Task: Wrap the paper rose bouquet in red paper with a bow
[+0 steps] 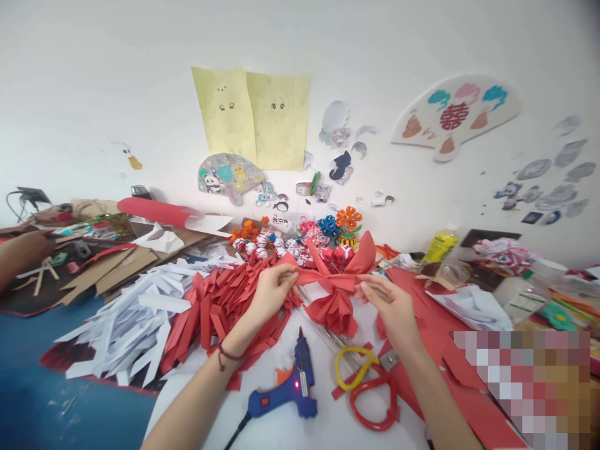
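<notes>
Between my hands a red paper strip point(323, 279) is stretched level. My left hand point(276, 289) pinches its left end, and my right hand point(387, 303) holds its right end between thumb and fingers. Just below the strip sits a gathered red paper flower point(334, 310). Nearer to me a blue glue gun point(285, 390) lies on white paper, its small light lit. Scissors with one yellow and one red handle point(375, 406) lie to its right, close to my right forearm.
Piles of red strips point(210, 306) and white strips point(135, 312) lie at left. Red sheets point(435, 375) spread at right. Wrapped lollipops and colourful flowers point(330, 231) stand by the wall. Another person's arm point(23, 256) reaches in at far left.
</notes>
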Demonstrator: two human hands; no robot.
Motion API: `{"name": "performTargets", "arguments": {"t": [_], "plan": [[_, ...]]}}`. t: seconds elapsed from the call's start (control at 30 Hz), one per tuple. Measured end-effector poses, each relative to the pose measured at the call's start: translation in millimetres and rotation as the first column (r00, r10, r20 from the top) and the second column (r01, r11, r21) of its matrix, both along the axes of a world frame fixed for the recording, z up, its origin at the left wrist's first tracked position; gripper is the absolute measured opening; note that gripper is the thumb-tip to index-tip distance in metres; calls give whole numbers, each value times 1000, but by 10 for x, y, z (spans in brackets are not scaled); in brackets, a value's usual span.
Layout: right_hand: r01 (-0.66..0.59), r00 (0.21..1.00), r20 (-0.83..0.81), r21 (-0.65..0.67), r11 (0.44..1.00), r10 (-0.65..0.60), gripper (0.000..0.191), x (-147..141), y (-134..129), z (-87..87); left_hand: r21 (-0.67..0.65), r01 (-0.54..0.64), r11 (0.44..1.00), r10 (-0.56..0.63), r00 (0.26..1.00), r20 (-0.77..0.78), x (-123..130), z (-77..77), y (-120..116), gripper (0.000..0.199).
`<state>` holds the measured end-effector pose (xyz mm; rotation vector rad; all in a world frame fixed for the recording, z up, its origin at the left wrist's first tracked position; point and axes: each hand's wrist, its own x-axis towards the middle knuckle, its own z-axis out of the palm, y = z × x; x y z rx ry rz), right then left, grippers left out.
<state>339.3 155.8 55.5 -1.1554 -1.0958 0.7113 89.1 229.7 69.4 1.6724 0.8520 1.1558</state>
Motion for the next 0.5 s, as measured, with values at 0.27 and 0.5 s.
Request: {"name": "performTargets", "arguments": {"t": [0.27, 0.5], "plan": [[25, 1000, -10, -113, 993, -26, 50, 66, 98, -62, -275, 10, 961, -69, 976, -206, 315, -71, 306, 24], [166, 986, 64, -183, 969, -156, 65, 163, 114, -176, -420, 1, 908, -195, 887, -419, 590, -150, 486, 32]]}}
